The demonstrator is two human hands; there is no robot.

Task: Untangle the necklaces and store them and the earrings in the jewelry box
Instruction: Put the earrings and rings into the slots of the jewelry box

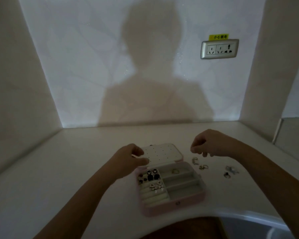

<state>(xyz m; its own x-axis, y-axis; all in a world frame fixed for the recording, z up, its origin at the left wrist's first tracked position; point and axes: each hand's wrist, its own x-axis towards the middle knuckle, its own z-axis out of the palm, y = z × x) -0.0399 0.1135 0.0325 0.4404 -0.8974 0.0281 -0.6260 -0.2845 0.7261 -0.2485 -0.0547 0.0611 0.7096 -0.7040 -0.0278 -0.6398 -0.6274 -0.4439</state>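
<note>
A pink jewelry box (159, 210) lay open, with black butterfly earrings (152, 175) and white bow earrings (156, 186) in its left slots. Silver earrings (203, 167) lay loose to its right.

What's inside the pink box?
Inside the jewelry box: black butterfly earrings, white bow earrings, and a small ring. The left hand holds the lid, hiding its corner.

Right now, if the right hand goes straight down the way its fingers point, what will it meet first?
Most likely the silver earring lying on the table, just below the fingers of the right hand, right of the jewelry box lid. Depth is unclear, so it could land beside it.
</note>
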